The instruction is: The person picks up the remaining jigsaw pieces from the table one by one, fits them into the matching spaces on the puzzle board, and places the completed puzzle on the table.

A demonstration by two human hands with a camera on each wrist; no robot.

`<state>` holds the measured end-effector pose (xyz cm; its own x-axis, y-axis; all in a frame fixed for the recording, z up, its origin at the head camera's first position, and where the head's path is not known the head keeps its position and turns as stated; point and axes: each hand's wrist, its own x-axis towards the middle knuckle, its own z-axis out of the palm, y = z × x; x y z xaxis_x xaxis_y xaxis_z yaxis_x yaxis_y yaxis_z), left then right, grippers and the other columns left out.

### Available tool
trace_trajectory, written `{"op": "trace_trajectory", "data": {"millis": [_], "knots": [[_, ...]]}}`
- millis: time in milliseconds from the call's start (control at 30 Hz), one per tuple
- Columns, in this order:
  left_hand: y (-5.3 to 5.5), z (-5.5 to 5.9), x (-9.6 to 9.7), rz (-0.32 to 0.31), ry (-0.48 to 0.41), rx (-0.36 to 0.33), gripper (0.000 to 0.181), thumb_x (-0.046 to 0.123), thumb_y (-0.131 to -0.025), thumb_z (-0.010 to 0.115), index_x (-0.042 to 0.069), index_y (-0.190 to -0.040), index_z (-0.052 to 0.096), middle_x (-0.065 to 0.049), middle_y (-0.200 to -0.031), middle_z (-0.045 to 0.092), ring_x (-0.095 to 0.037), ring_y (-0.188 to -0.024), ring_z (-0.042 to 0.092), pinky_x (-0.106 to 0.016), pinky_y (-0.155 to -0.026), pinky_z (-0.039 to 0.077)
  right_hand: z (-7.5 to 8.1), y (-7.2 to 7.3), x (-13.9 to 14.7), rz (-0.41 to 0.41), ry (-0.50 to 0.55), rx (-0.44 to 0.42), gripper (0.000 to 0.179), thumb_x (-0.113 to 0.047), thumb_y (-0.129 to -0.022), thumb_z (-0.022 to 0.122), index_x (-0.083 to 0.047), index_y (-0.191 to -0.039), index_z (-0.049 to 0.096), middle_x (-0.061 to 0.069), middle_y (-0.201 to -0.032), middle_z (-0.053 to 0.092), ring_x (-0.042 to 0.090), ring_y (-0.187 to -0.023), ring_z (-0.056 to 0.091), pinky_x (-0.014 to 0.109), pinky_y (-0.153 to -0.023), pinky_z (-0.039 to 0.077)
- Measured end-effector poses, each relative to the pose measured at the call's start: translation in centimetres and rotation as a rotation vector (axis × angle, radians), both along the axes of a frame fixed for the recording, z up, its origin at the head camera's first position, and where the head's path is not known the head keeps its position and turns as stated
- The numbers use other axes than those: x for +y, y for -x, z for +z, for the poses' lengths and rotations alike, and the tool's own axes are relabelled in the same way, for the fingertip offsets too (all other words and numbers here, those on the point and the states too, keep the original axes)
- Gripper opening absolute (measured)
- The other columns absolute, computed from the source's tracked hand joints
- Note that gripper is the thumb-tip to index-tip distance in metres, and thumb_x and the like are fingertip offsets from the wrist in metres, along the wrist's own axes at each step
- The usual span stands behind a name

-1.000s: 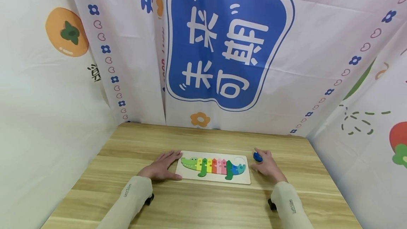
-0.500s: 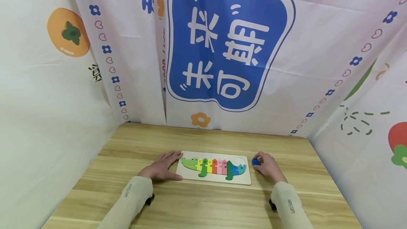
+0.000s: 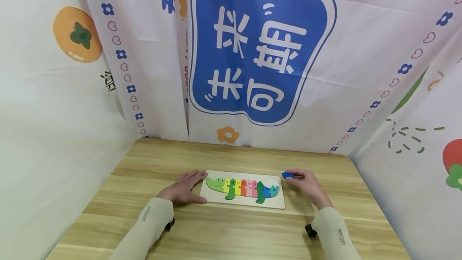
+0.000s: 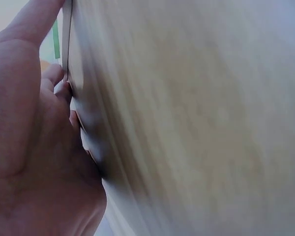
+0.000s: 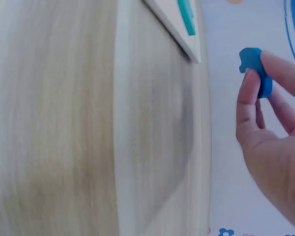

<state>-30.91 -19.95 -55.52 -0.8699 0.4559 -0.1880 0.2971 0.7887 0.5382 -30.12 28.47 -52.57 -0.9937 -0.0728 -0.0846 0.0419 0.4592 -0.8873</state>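
Note:
A pale wooden puzzle board [image 3: 242, 201] lies flat on the table, bearing a crocodile [image 3: 238, 187] made of colourful interlocking pieces. A bare curved outline shows above its tail. At the board's left end my left hand [image 3: 182, 188] rests with fingers and thumb spread, fingertips at the far corner and thumb at the near one. Just off the board's far right corner, my right hand [image 3: 309, 186] pinches a small blue puzzle piece [image 3: 287, 175] between thumb and fingers. In the right wrist view that puzzle piece [image 5: 252, 60] shows a notched end and is raised above the tabletop.
The wood-grain table [image 3: 223, 232] extends around the board on every side. Printed white cloth [image 3: 155, 71] hangs behind its far edge and along both sides. A dark wrist device [image 3: 311, 230] sits under the right sleeve, another [image 3: 169, 224] under the left.
My right hand has closed its fingers on the blue puzzle piece, lifted it and brought it slightly left, near the board's far right corner. The left hand and the board have stayed put.

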Motion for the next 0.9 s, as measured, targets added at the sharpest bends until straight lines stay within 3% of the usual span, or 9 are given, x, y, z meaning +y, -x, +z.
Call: {"op": "trace_trajectory", "data": {"millis": [200, 500, 667, 900], "knots": [[0.1, 0.1, 0.1, -0.005, -0.002, -0.011, 0.107, 0.064, -0.08, 0.08, 0.024, -0.165, 0.03, -0.007, -0.174, 0.019, -0.039, -0.161, 0.011, -0.064, -0.128, 0.01, 0.5, -0.1, 0.0, 0.012, 0.117, -0.027, 0.042, -0.015, -0.1, 0.071, -0.006, -0.14, 0.064, 0.019, -0.143, 0.059, 0.025, -0.121, 0.061, 0.049, -0.109, 0.052], [0.1, 0.3, 0.0, -0.011, 0.003, -0.017, 0.107, 0.064, -0.08, 0.081, 0.024, -0.165, 0.029, -0.006, -0.174, 0.018, -0.042, -0.16, 0.01, -0.069, -0.125, 0.011, 1.5, -0.1, -0.7, 0.064, 0.212, 0.014, 0.047, -0.013, -0.099, 0.071, -0.001, -0.143, 0.058, 0.013, -0.129, 0.064, 0.017, -0.112, 0.063, 0.031, -0.1, 0.057], [0.2, 0.2, 0.0, -0.013, 0.006, -0.011, 0.108, 0.065, -0.08, 0.08, 0.023, -0.165, 0.029, -0.004, -0.174, 0.019, -0.039, -0.161, 0.01, -0.066, -0.127, 0.009, 1.8, -0.2, -1.1, 0.093, 0.248, 0.021, 0.045, -0.012, -0.101, 0.067, 0.001, -0.144, 0.057, 0.013, -0.124, 0.065, 0.014, -0.107, 0.066, 0.036, -0.099, 0.058], [0.3, 0.0, 0.0, -0.011, 0.002, -0.007, 0.107, 0.065, -0.08, 0.08, 0.024, -0.165, 0.03, -0.006, -0.174, 0.019, -0.039, -0.161, 0.01, -0.066, -0.127, 0.009, 2.0, -0.1, -1.5, 0.148, 0.306, 0.006, 0.046, -0.004, -0.105, 0.057, 0.002, -0.15, 0.048, 0.02, -0.129, 0.054, 0.018, -0.107, 0.07, 0.045, -0.105, 0.056]]}}
